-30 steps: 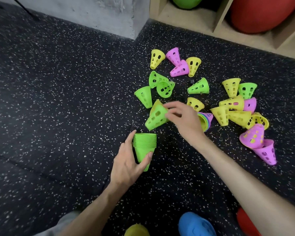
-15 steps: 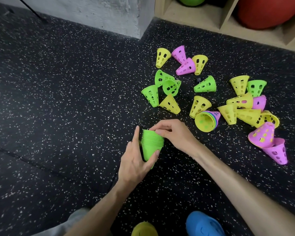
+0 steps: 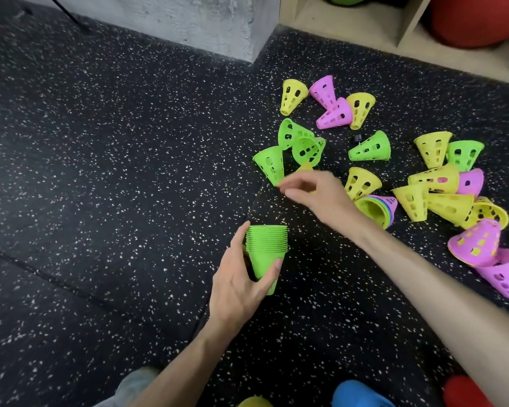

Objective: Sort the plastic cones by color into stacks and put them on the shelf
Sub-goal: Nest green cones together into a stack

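Green stack (image 3: 266,248) of nested cones, wide end up, gripped low around its narrow end by left hand (image 3: 241,286), thumb up the near-left side, fingers wrapped round the right; held over the speckled floor (image 3: 100,171), whether touching it not clear. Left of that hand: bare mat only, with a seam line crossing it; plenty of room that way. Beyond and right of the stack, right hand (image 3: 312,190) reaching out, fingers loosely curled and holding nothing, fingertips just at the narrow end of a loose green cone (image 3: 270,165). Two more green cones (image 3: 301,143) touching each other just past it, a yellow one partly hidden behind the knuckles. Right of the right hand: another green cone (image 3: 370,147), a nested mixed-colour stack (image 3: 376,210) on its side, then a tangle of yellow and pink cones (image 3: 441,195). Wooden shelf (image 3: 365,27) far beyond, up right, balls inside. Likely step: picking the next green. Risks, as judged: knocking the touching pair into a roll; grabbing the hidden yellow by mistake; stack tipping if the low grip slackens while a cone is pushed on; forearm sweeping the mixed stack on the return. Clear path back between hand and stack.
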Demonstrator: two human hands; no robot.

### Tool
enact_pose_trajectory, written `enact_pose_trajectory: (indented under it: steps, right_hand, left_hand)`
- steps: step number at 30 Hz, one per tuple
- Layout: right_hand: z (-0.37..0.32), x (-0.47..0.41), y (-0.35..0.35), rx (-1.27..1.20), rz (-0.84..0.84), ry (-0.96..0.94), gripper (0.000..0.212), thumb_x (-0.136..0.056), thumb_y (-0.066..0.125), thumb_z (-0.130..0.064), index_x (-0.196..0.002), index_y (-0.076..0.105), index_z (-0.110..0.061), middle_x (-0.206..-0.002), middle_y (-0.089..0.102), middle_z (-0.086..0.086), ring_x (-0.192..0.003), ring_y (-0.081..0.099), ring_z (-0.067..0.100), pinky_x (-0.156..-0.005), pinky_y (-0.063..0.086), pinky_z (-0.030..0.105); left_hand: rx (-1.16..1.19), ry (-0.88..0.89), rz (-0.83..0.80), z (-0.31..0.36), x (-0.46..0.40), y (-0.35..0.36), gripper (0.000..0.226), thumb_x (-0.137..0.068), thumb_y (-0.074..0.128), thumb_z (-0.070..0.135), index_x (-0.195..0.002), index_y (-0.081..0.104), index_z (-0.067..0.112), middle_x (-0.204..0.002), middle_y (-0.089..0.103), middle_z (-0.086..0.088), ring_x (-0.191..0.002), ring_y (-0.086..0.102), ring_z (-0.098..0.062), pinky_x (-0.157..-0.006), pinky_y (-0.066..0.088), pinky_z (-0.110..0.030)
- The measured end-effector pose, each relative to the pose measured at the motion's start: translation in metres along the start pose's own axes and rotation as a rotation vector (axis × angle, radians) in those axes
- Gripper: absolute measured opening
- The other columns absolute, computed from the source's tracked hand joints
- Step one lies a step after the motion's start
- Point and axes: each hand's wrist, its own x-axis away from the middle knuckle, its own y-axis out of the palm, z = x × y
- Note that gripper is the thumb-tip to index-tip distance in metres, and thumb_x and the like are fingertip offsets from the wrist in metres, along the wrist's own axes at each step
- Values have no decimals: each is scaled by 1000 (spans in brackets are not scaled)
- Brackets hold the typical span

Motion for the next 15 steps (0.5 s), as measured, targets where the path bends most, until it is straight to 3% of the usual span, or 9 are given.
enact_pose_trajectory:
  steps: [3,5,10,13,15]
  right_hand:
    - [-6,-26,-8,70,83,6,29,-95,66,-16,-117,71,-35,-118,65,-13,-111,59,5,-80,41,20]
    - [-10,-43,-10,143,66,9,37,-95,66,-15,-126,66,-36,-130,60,-9,-121,54,10,-87,40,28]
    - [-15,-72,-4,317,-83,15,58,-95,65,-9,-146,51,-33,-154,46,-8,-140,42,15,-105,33,28]
    - [-13,-78,6,370,-62,0,62,-93,63,0,-146,51,-30,-147,48,-7,-130,48,14,-111,40,35]
    - [-12,-76,9,319,15,5,56,-91,62,5,-134,60,-31,-121,53,-7,-108,55,13,-96,50,34]
  left_hand:
    - [1,1,15,-1,-1,1,87,-85,59,74,-154,10,53,-153,45,16,-135,46,-2,-112,41,-34]
    - [-4,5,13,0,-1,1,87,-85,60,73,-154,10,53,-154,43,19,-135,45,0,-112,41,-32]
    - [5,-13,13,-1,-1,0,88,-83,58,76,-154,8,55,-155,42,20,-136,44,1,-113,43,-35]
    - [9,-24,9,-1,-1,0,88,-84,58,76,-153,7,57,-155,42,20,-136,44,0,-112,43,-37]
    - [11,-20,6,-1,-1,0,88,-85,58,76,-153,6,58,-155,42,18,-137,44,-1,-113,43,-38]
